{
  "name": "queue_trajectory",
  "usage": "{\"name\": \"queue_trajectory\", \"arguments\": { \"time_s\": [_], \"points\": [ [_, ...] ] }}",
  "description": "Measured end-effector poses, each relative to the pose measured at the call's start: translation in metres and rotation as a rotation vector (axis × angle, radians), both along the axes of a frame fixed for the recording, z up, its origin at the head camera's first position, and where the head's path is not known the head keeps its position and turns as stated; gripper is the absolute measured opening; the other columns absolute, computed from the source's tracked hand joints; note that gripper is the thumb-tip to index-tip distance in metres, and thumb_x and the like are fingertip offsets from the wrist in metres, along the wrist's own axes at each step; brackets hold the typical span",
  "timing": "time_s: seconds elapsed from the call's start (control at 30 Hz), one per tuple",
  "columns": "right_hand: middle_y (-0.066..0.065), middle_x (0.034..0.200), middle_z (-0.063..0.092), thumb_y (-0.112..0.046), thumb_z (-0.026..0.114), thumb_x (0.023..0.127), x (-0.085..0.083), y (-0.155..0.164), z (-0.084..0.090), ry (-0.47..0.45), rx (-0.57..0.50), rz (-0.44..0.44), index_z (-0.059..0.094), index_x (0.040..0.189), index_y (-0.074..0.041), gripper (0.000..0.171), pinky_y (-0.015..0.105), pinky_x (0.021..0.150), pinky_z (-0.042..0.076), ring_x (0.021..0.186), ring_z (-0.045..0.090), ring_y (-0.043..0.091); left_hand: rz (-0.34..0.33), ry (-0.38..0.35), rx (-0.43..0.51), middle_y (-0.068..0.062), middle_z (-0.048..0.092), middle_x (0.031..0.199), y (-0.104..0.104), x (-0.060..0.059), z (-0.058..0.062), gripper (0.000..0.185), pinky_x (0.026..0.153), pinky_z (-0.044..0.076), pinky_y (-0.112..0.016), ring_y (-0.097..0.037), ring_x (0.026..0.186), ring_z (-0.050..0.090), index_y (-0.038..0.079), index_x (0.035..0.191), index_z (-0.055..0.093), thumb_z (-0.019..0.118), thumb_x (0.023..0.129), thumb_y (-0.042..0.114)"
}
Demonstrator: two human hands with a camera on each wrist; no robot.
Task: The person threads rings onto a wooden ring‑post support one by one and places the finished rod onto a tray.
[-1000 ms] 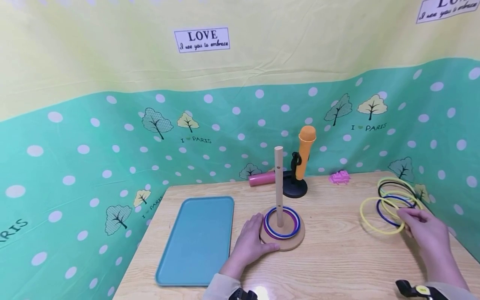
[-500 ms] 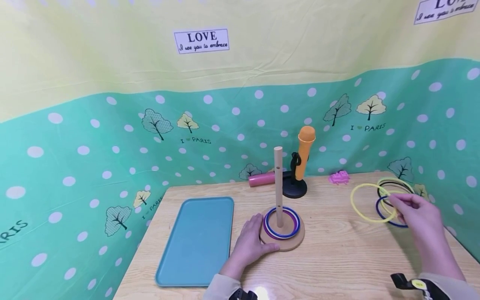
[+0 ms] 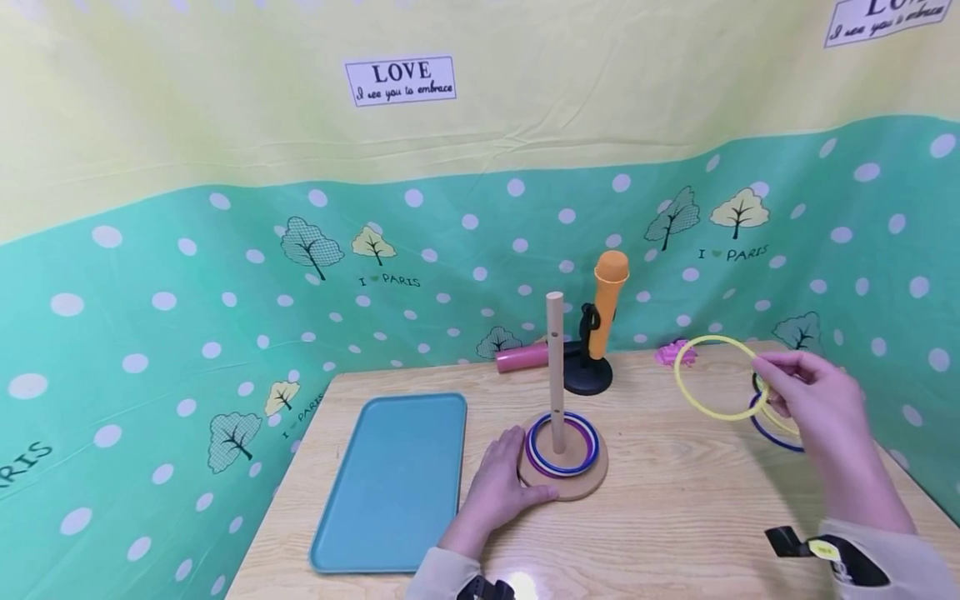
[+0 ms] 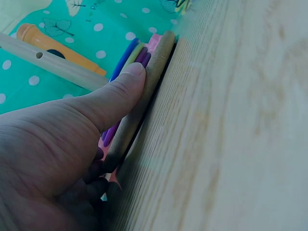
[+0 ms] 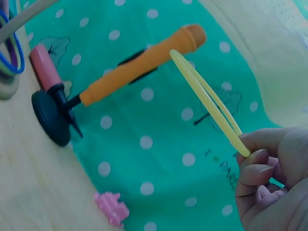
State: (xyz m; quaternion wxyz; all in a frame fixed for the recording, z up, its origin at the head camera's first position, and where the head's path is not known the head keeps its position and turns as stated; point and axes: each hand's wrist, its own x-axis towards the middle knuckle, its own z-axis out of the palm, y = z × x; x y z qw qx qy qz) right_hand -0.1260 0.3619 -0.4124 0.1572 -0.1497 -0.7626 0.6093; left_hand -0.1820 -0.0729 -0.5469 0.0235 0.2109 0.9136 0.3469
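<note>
A thin yellow ring (image 3: 716, 377) is held up in the air at the right of the head view, clear of the table (image 3: 675, 517), pinched at its right edge between thumb and fingertips of the right hand (image 3: 813, 400). In the right wrist view the same ring (image 5: 207, 103) is seen almost edge-on, rising to the upper left from the clamped fingertips (image 5: 252, 156). It looks like light plastic, slender and probably a little springy, with a smooth surface that could slip or swing in a loose pinch. A hold on the rim is the only one available, and a firm two-finger pinch as shown seems enough for so little weight. Just below and behind the hand, more rings (image 3: 772, 425), blue and yellow among them, lie on the table. At centre frame a wooden peg (image 3: 555, 358) stands upright on a round base (image 3: 566, 483), with blue and purple rings (image 3: 562, 446) already lying around its foot. The base is steadied by the left hand (image 3: 498, 492), fingers fairly straight; in the left wrist view the thumb (image 4: 115, 96) is pressed flat against the base's edge (image 4: 144, 101). Behind the peg an orange microphone (image 3: 607, 304) is propped in a black stand, with a pink cylinder (image 3: 522, 357) to its left and a small pink toy (image 3: 667, 354) to its right. A teal tray (image 3: 393, 479) lies at lower left.
</note>
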Motion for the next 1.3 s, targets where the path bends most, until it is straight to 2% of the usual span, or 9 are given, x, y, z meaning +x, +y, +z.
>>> {"name": "queue_trajectory", "arguments": {
  "time_s": [0.1, 0.23, 0.43, 0.5, 0.67, 0.87, 1.07, 1.3],
  "points": [
    [-0.011, 0.097, 0.069, -0.037, 0.08, 0.104, -0.003, -0.009, 0.01, 0.001, 0.021, 0.002, 0.075, 0.126, -0.018, 0.029, 0.019, 0.06, 0.056, 0.076, 0.059, 0.011, 0.0, 0.004, 0.003, -0.026, 0.041, 0.171, 0.0, 0.0, 0.001, 0.12, 0.136, 0.024, -0.055, -0.041, 0.162, 0.035, -0.006, 0.168, 0.036, 0.099, 0.082, 0.05],
    [-0.009, 0.094, 0.066, -0.036, 0.08, 0.104, -0.007, -0.021, 0.022, 0.022, 0.009, 0.013, 0.075, 0.129, -0.017, 0.032, 0.019, 0.057, 0.053, 0.074, 0.056, 0.012, 0.003, 0.01, 0.0, -0.026, 0.042, 0.171, 0.0, -0.001, 0.0, 0.12, 0.136, 0.024, -0.055, -0.041, 0.161, 0.035, -0.006, 0.168, 0.037, 0.099, 0.082, 0.05],
    [-0.003, 0.087, 0.064, -0.022, 0.085, 0.1, -0.013, -0.038, 0.036, 0.173, -0.199, 0.101, 0.081, 0.117, -0.012, 0.02, 0.022, 0.049, 0.042, 0.066, 0.05, 0.013, 0.008, 0.01, -0.003, -0.026, 0.041, 0.171, 0.0, -0.001, 0.0, 0.12, 0.136, 0.024, -0.055, -0.04, 0.162, 0.035, -0.005, 0.168, 0.037, 0.099, 0.082, 0.051],
    [-0.003, 0.084, 0.064, -0.019, 0.085, 0.1, -0.015, -0.043, 0.04, 0.204, -0.226, 0.126, 0.082, 0.115, -0.012, 0.017, 0.023, 0.048, 0.04, 0.065, 0.049, 0.013, 0.009, 0.01, -0.003, -0.025, 0.041, 0.171, 0.0, -0.001, 0.0, 0.12, 0.136, 0.024, -0.055, -0.04, 0.162, 0.035, -0.005, 0.168, 0.037, 0.098, 0.082, 0.051],
    [-0.001, 0.083, 0.063, -0.02, 0.084, 0.101, -0.019, -0.056, 0.049, 0.231, -0.195, 0.161, 0.08, 0.118, -0.008, 0.021, 0.024, 0.048, 0.04, 0.062, 0.047, 0.015, 0.009, 0.01, -0.009, -0.025, 0.041, 0.171, 0.0, -0.001, 0.001, 0.12, 0.136, 0.024, -0.055, -0.04, 0.162, 0.035, -0.005, 0.168, 0.036, 0.098, 0.082, 0.051],
    [0.0, 0.085, 0.064, -0.014, 0.086, 0.1, -0.028, -0.074, 0.059, 0.299, -0.256, 0.202, 0.079, 0.115, -0.001, 0.021, 0.023, 0.047, 0.038, 0.061, 0.046, 0.014, 0.004, 0.009, -0.009, -0.025, 0.041, 0.171, 0.0, -0.001, 0.001, 0.12, 0.136, 0.024, -0.054, -0.04, 0.162, 0.035, -0.005, 0.168, 0.037, 0.098, 0.082, 0.051],
    [0.0, 0.083, 0.064, -0.01, 0.085, 0.1, -0.033, -0.089, 0.069, 0.339, -0.303, 0.258, 0.081, 0.114, -0.002, 0.016, 0.022, 0.047, 0.038, 0.06, 0.046, 0.014, 0.004, 0.003, -0.012, -0.025, 0.041, 0.172, -0.001, 0.0, 0.0, 0.12, 0.136, 0.024, -0.055, -0.04, 0.162, 0.034, -0.004, 0.169, 0.036, 0.098, 0.082, 0.052],
    [0.001, 0.081, 0.065, -0.009, 0.084, 0.1, -0.037, -0.11, 0.081, 0.393, -0.316, 0.298, 0.08, 0.112, -0.001, 0.015, 0.02, 0.045, 0.044, 0.057, 0.049, 0.013, 0.005, -0.003, -0.006, -0.025, 0.04, 0.172, -0.001, 0.001, 0.001, 0.12, 0.136, 0.024, -0.055, -0.04, 0.162, 0.034, -0.004, 0.169, 0.036, 0.098, 0.082, 0.051]
  ]
}}
